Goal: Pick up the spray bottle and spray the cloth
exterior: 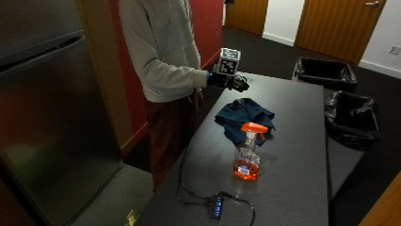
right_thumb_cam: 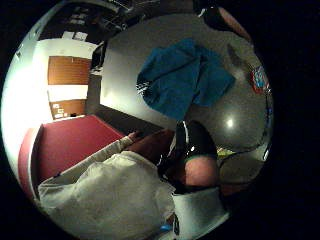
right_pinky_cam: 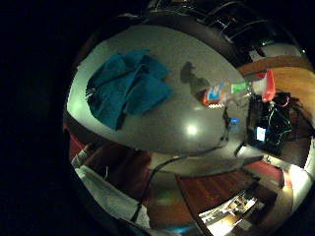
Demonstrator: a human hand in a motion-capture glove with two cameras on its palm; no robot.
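**Gloved hand hangs above the tabletop, apart from bottle and cloth**

A person in a light grey hooded top stands at the long side of a dark grey tabletop (exterior: pixel 294 155). The gloved right hand (exterior: pixel 230 82) is held out over the tabletop's far part, in the air and touching nothing. Its fingers look loosely curled and hold nothing.

The spray bottle (exterior: pixel 248 159) stands upright on the tabletop, with an orange trigger head and orange liquid in a clear body. In the outside view it sits at about 6 o'clock from the hand, well apart from it. The crumpled teal cloth (exterior: pixel 241 116) lies between the two, just below the hand in that view, and the bottle stands just beside the cloth's near edge; whether they touch cannot be told.

The little finger side palm view shows the cloth (right_pinky_cam: pixel 127 88) spread on the tabletop and the bottle (right_pinky_cam: pixel 224 92) beside it, neither close to the palm. The thumb side palm view shows the same cloth (right_thumb_cam: pixel 182 76) and the person's sleeve.

A black cable with a small hub (exterior: pixel 216 205) lies near the tabletop's near end. Two black-lined bins (exterior: pixel 351 117) stand on the floor beyond the tabletop.
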